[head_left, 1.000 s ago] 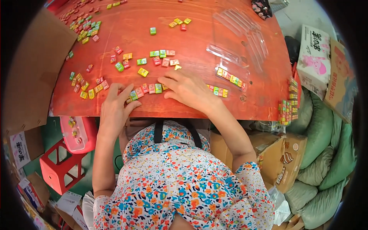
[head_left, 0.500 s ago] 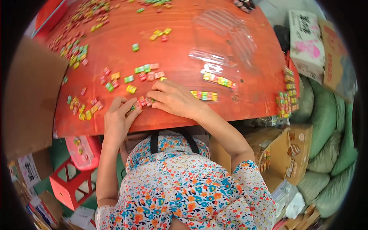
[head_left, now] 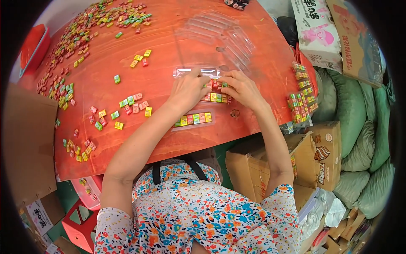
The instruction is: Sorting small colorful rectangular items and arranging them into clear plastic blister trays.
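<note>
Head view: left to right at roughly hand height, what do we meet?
Brown cardboard, loose small packets, left hand, right hand, grouped packet rows, green sacks.

Red table (head_left: 160,51); packets (head_left: 135,107); clear trays (head_left: 209,27)

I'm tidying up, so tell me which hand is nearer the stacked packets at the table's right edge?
Right. The right hand is left of the stacked packets, not touching them; the left hand is farther left.
</note>
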Demonstrator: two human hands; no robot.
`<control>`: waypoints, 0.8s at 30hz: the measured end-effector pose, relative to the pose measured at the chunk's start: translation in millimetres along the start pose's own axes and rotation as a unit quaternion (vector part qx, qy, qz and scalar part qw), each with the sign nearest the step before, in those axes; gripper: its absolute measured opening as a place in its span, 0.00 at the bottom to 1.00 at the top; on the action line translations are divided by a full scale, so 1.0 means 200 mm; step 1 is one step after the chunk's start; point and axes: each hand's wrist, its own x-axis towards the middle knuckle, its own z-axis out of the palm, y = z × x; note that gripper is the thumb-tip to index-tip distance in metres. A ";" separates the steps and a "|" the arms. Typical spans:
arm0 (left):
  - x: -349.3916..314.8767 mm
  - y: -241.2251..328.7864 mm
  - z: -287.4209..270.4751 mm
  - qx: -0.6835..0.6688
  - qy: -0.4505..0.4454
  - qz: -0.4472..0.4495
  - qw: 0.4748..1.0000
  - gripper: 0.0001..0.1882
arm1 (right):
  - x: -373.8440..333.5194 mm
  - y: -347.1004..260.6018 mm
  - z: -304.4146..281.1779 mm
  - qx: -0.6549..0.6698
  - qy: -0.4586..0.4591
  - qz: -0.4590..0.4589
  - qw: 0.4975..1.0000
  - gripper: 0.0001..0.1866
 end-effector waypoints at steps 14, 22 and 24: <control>-0.06 -0.03 0.09 0.105 0.081 0.140 0.981 0.20 | -0.05 0.02 0.08 0.010 0.124 -0.012 0.992 0.20; -0.07 -0.08 0.08 0.152 0.026 0.150 0.977 0.22 | 0.02 -0.08 0.13 -0.036 0.138 -0.006 0.990 0.15; -0.07 -0.06 0.07 0.157 0.008 0.127 0.979 0.22 | 0.03 -0.08 0.15 -0.033 0.149 0.002 0.988 0.13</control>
